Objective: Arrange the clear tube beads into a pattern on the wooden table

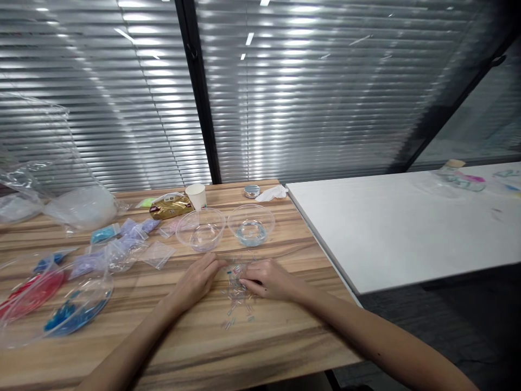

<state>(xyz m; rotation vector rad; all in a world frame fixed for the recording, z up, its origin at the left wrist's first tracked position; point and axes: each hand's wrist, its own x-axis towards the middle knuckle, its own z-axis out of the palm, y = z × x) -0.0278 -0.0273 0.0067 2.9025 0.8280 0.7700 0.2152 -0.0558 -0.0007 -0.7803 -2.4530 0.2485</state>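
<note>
A loose pile of small, thin, tube-like beads (pixel 237 296), mostly clear with some blue and reddish ones, is spread on the wooden table between my hands. My left hand (pixel 199 278) rests at the pile's left edge. Its index finger is stretched toward the beads, and the other fingers are loosely bent with nothing visible in them. On the right side of the pile, my right hand (pixel 268 278) has its thumb and fingers closed together low over the beads. Whatever sits between those fingertips is too small to make out. Just beyond the pile stand two clear plastic bowls, the left one (pixel 201 231) and the right one (pixel 251 228), with bluish contents.
Small zip bags (pixel 128 239) of purple and blue pieces lie left. Nearer are clear bowls of red pieces (pixel 38 293) and blue pieces (pixel 73 315). Behind stand a gold packet (pixel 171 206), a paper cup (pixel 196 196) and a tissue (pixel 272 193). A white table (pixel 399 228) adjoins right.
</note>
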